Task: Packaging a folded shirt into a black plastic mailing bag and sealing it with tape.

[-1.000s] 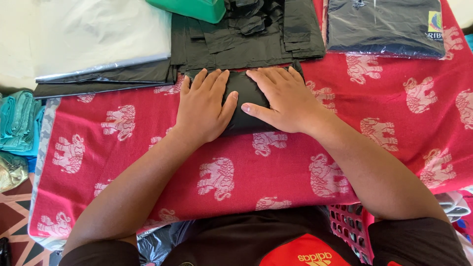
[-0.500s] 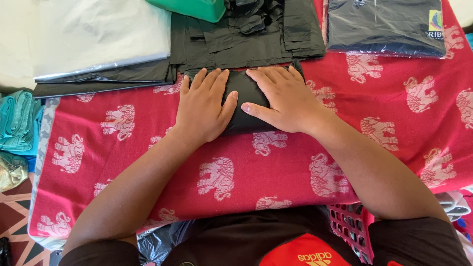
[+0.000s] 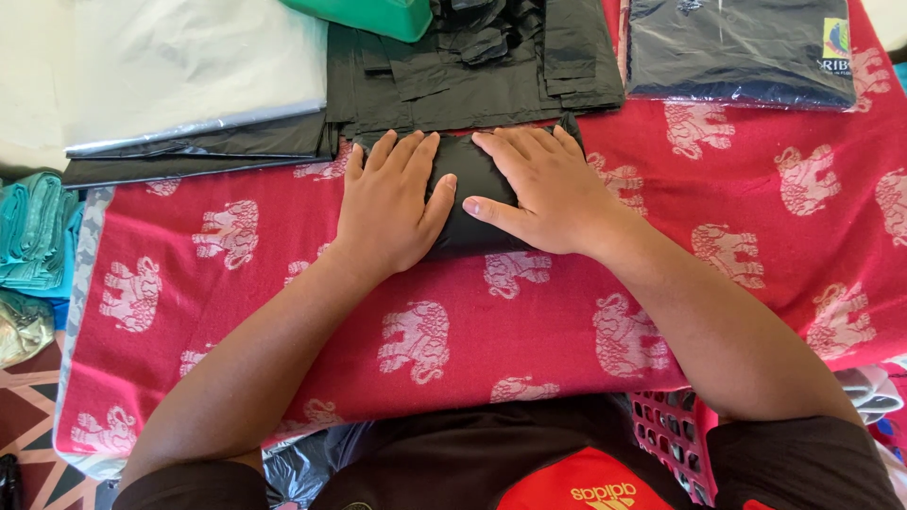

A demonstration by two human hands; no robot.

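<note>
Black folded bundle (image 3: 470, 203), small and glossy, likely a plastic bag or thin garment folded down to a compact rectangle; lies at the far middle of the red cloth with pale elephant print (image 3: 529, 340), its far edge just beside the stack of flat black plastic bags (image 3: 472, 80). Left hand (image 3: 385, 208) lies palm down on the bundle's left half, fingers straight and slightly spread, gripping nothing. Right hand (image 3: 548, 189) lies palm down on the right half, fingers extended and close together, thumb pointing toward the left hand; it too holds nothing. Both palms flat side by side suggests pressing, to keep the fold shut and squeeze it thin. Stock around it: dark folded garment in a clear plastic sleeve (image 3: 742, 47), top right on the cloth, with a small square label in yellow, green and blue at its right corner; white flat package in clear film (image 3: 189, 66), top left, resting on a dark flat layer (image 3: 203, 151); green plastic container (image 3: 364, 14), top edge, partly out of view; teal folded fabric (image 3: 33, 227), left edge, off the cloth; pink perforated basket (image 3: 675, 430), lower right, beneath the cloth's near edge.
</note>
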